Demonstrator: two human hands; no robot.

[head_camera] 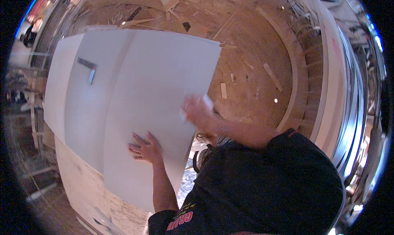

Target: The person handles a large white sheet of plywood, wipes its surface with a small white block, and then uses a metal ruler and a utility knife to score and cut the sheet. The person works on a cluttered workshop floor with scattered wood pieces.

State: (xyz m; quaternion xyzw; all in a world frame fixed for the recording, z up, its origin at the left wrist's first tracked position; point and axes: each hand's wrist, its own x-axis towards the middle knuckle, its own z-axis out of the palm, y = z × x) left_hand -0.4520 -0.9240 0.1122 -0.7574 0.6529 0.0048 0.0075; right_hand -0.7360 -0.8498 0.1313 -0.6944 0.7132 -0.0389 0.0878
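Spread flat, my left hand [146, 148] rests on a large smooth white panel [160, 68] with its fingers apart. Close to the panel's right edge is my right hand [197, 110], blurred by motion. A white wad [207, 102], perhaps cloth or paper, shows in its grip. Whether the wad touches the panel cannot be made out. Beyond my left hand, an L-shaped tool that looks like a try square [87, 62] lies on a second pale panel [89, 112]. The panels overlap one another, with a further white strip [57, 87] at the far left.
Under the panels shows a tan wooden board or tabletop [114, 201]. Wood offcuts [223, 90] and strips [273, 77] litter the brown floor [246, 105]. Long sheets [334, 112] are stacked along the right side. Cluttered shelving or racks [27, 112] stand at the left, blurred.
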